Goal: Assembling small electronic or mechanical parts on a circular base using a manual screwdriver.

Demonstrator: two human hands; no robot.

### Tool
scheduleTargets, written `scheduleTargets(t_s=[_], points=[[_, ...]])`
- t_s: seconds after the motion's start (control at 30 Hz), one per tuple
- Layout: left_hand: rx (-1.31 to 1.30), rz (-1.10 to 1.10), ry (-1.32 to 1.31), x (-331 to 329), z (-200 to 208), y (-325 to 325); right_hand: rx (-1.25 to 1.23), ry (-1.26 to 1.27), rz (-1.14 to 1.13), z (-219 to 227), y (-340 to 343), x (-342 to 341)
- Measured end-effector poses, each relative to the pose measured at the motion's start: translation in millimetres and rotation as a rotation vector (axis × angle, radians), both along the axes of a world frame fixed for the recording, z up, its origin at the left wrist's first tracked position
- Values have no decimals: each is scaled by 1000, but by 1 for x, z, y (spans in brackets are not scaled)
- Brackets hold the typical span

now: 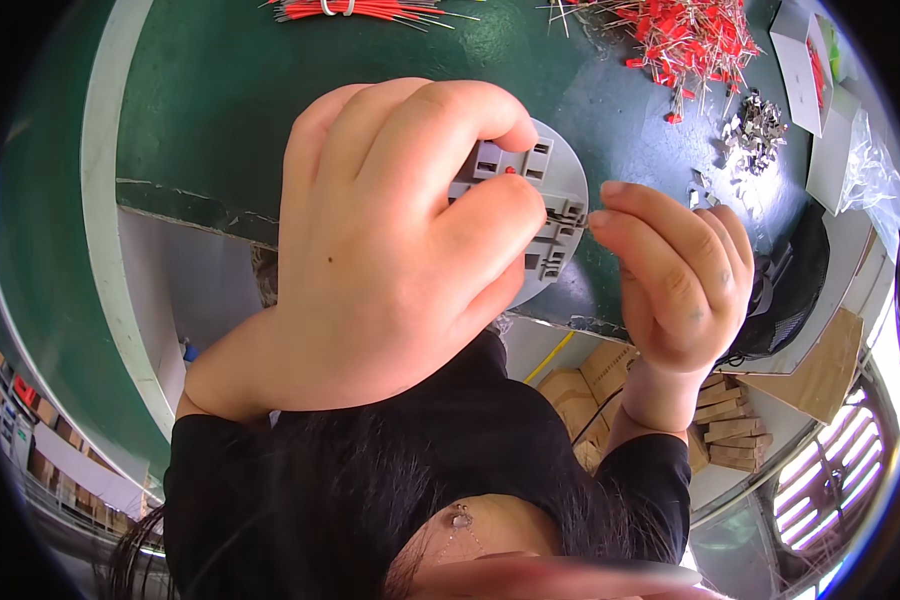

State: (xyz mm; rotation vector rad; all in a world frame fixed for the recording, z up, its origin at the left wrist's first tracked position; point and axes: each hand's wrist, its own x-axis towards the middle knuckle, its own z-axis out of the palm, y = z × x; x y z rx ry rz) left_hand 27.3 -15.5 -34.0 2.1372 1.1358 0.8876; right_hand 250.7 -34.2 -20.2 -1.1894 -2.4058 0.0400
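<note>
A rounded light-grey plastic housing (567, 165) with several slots and small metal parts in it lies at the front of the green table. My left hand (390, 230) is closed round its left side, thumb and index finger bent over the top, and covers much of it. A small red part (510, 171) shows between those two fingers. By the housing's right edge, my right hand (685, 265) has its thumb and index fingertips brought together in a pinch. Whatever lies between those fingertips is too small to make out.
Red wires (370, 9) tied in a bundle lie at the far edge. A heap of red parts with thin wire leads (695, 45) sits far right, with small metal pieces (755, 132) nearer. White boxes (802, 65) and a black mesh bag (798, 290) border the right side.
</note>
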Motion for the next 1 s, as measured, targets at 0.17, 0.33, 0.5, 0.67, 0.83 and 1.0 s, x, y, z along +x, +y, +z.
scheduleTargets(t_s=[0.17,0.33,0.5,0.67,0.83,1.0], points=[[1,-9,2,-1,0,1,15,-6,14,-2,0,2],[16,-4,7,0,0,0,-81,-41,-21,12,-4,-6],[46,-5,16,0,-1,0,-82,-116,-22,18,-3,-8],[36,2,-2,1,-2,-1,55,-173,49,15,3,-5],[29,-1,-22,0,-3,0,29,-138,40,14,5,-10],[30,-7,-12,0,-4,1,-24,-117,5,17,3,-12]])
